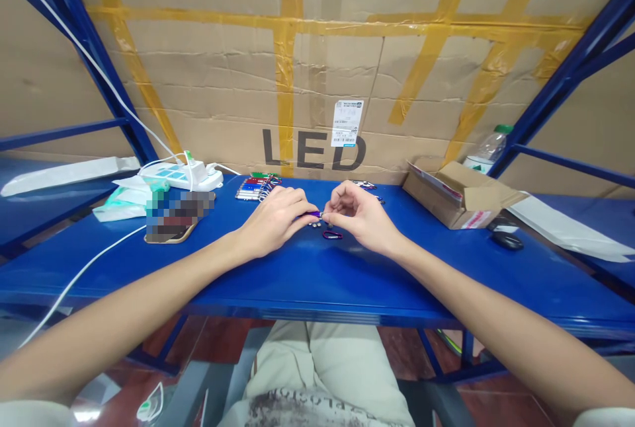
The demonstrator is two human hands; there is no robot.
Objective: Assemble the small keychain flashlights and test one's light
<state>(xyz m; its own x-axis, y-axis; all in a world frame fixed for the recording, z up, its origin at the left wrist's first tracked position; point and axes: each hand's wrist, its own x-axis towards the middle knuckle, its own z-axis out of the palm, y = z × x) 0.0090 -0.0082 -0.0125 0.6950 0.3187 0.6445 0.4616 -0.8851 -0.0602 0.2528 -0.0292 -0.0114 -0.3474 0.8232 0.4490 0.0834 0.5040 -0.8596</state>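
Observation:
Near the middle of the blue table, my left hand [282,219] is closed on a small purple tube [315,214], its end showing past my fingertips. My right hand [360,214] meets it from the right, thumb and finger pinched at the tube's tip on something small and silvery that I cannot make out. Just below the fingers lie several tiny silver pieces [316,224]. A purple carabiner [332,234] rests on the table in front of them. Behind my left hand is a row of coloured metal tubes with carabiners [255,187]. More small pieces [364,184] are partly hidden behind my right hand.
On the left are a phone [178,219], a power strip [186,174] with white cables and a teal-white packet [131,199]. An opened cardboard box [454,195], a black mouse [507,240] and a plastic bottle [489,149] stand right. A large carton [223,83] walls the back.

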